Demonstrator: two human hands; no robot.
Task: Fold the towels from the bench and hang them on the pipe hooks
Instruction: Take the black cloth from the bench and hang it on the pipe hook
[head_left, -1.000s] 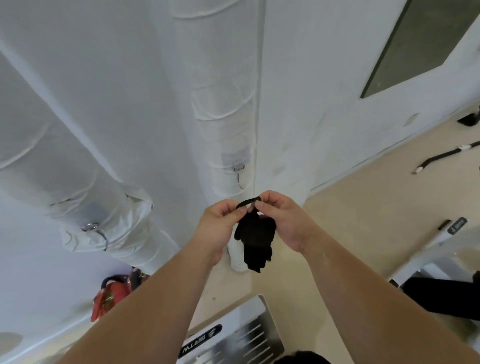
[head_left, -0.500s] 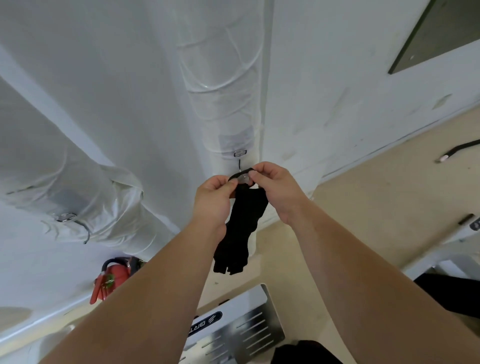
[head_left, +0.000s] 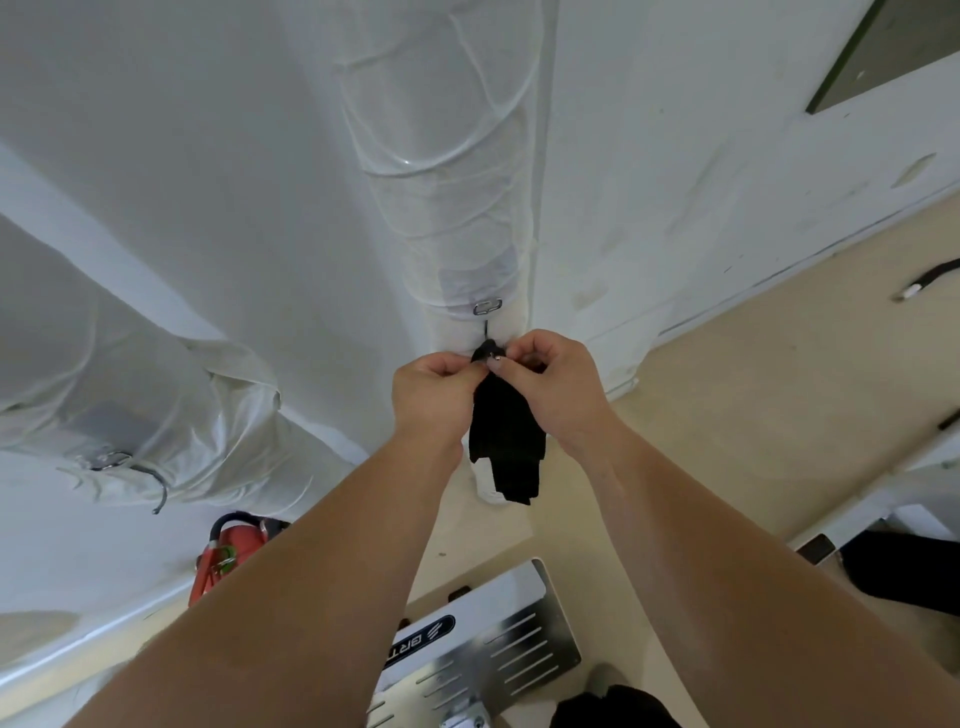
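Your black towel (head_left: 506, 431) hangs as a narrow folded bundle, bunched tight at the top and ending in uneven layered corners below. Its top end sits at the metal hook (head_left: 486, 331) on the white wrapped pipe (head_left: 452, 218). Your left hand (head_left: 434, 387) and right hand (head_left: 553, 384) each pinch that top end with curled fingers, one on either side.

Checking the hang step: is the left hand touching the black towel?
Touching. The head view shows the left hand pinching the top edge of the black towel, its fingertips closed on the cloth with no gap.
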